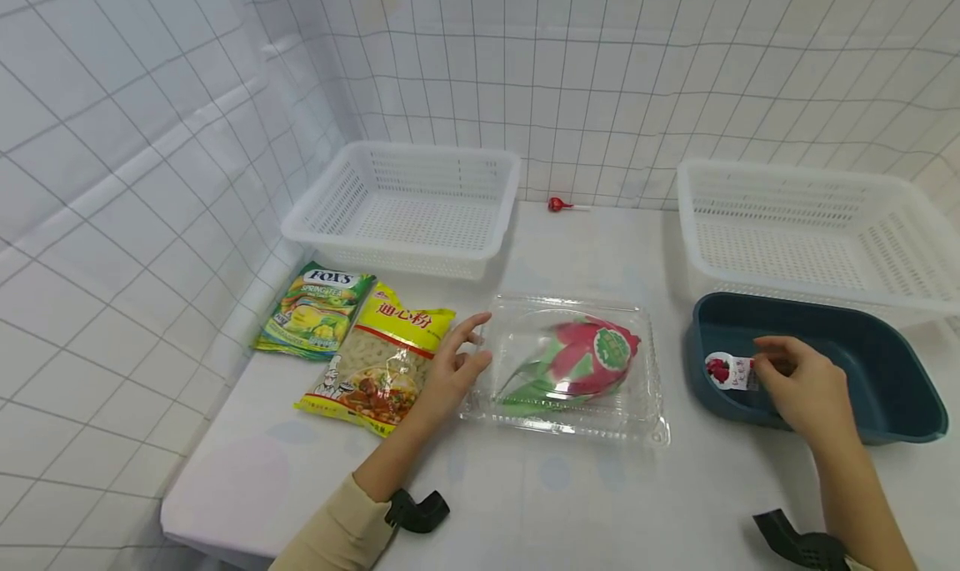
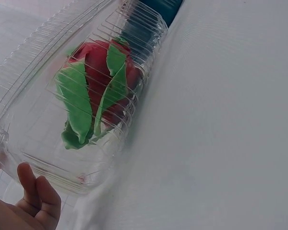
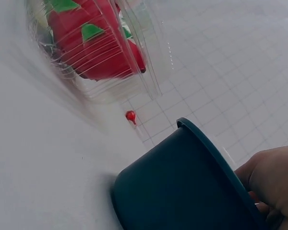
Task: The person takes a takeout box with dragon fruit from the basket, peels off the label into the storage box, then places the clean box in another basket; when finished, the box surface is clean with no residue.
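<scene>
In the head view my left hand [image 1: 446, 375] is beside the left edge of a clear plastic clamshell box [image 1: 498, 329], fingers loosely bent; whether they touch it I cannot tell. Inside the closed box lies a red and green dragon fruit [image 1: 581, 358] with a green round sticker. My right hand [image 1: 808, 388] reaches into a dark teal basin [image 1: 892, 363] and pinches a small white packet [image 1: 738, 373] with a red fruit picture. The basin's wall [image 3: 182, 187] mostly hides the packet in the right wrist view.
A yellow pasta bag [image 1: 382, 358] and a green FOX'S candy bag [image 1: 315, 313] lie left of the box. White baskets stand at back left [image 1: 405, 254] and back right [image 1: 817, 283]. A red lollipop [image 1: 557, 205] lies between them near the wall.
</scene>
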`<action>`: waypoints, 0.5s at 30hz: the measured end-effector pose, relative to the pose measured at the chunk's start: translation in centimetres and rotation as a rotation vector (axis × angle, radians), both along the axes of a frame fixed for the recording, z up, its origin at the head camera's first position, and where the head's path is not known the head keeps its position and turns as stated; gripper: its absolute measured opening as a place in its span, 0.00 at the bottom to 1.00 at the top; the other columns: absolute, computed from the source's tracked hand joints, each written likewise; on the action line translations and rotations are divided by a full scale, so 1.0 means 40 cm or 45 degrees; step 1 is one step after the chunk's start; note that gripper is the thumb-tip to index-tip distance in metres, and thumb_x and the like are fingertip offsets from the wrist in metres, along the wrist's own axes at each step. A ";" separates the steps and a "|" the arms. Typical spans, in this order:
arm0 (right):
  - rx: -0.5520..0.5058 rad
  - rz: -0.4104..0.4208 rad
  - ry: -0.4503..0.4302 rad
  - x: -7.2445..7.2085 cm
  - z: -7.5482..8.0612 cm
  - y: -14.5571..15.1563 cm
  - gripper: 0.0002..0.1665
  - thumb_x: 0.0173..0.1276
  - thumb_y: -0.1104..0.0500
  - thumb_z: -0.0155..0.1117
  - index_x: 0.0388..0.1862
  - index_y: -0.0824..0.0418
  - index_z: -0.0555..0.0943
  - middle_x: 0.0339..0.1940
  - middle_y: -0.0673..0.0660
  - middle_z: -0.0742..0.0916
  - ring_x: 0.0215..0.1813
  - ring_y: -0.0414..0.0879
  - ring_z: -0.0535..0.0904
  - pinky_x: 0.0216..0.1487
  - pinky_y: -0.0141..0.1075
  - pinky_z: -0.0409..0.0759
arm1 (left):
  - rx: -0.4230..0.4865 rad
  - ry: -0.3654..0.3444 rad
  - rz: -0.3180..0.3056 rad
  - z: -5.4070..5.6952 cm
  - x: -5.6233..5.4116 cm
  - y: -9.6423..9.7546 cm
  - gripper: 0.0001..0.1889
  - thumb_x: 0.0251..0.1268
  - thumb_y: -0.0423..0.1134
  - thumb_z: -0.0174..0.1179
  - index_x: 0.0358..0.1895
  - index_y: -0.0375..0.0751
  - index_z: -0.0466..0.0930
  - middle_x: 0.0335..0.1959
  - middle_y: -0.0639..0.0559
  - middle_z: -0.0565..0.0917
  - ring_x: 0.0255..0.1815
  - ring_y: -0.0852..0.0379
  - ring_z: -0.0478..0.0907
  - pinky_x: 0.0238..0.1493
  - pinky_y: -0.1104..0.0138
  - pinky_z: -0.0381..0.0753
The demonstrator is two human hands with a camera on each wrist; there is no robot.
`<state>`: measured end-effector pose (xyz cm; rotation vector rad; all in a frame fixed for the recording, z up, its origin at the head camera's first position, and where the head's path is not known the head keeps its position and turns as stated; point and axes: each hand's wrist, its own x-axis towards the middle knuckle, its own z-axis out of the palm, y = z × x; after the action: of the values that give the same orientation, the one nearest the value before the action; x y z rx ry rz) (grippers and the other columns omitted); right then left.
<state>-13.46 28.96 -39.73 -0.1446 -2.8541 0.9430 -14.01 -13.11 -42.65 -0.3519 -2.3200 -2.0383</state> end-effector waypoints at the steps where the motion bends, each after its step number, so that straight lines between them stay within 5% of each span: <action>1: 0.019 0.026 -0.021 -0.001 -0.002 0.001 0.21 0.74 0.58 0.53 0.59 0.70 0.75 0.49 0.72 0.83 0.46 0.61 0.78 0.37 0.40 0.77 | 0.001 -0.004 -0.001 0.000 0.000 0.000 0.25 0.70 0.35 0.54 0.70 0.42 0.66 0.51 0.37 0.67 0.16 0.64 0.59 0.21 0.75 0.63; 5: 0.061 0.069 -0.025 0.000 -0.006 0.000 0.22 0.74 0.58 0.52 0.59 0.73 0.73 0.50 0.75 0.81 0.47 0.68 0.78 0.41 0.57 0.75 | -0.002 -0.013 0.000 0.001 0.001 0.000 0.26 0.70 0.35 0.53 0.70 0.42 0.65 0.51 0.37 0.67 0.16 0.64 0.59 0.21 0.75 0.64; 15: 0.091 0.074 -0.048 0.002 -0.006 -0.003 0.23 0.74 0.56 0.53 0.58 0.73 0.73 0.50 0.75 0.81 0.47 0.67 0.77 0.41 0.59 0.73 | -0.006 -0.010 -0.007 0.001 -0.001 -0.001 0.25 0.70 0.35 0.54 0.70 0.42 0.66 0.51 0.36 0.67 0.16 0.64 0.59 0.21 0.75 0.64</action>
<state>-13.38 28.85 -39.96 -0.0735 -2.9367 0.8555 -14.05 -13.16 -42.63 -0.3514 -2.3313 -2.0405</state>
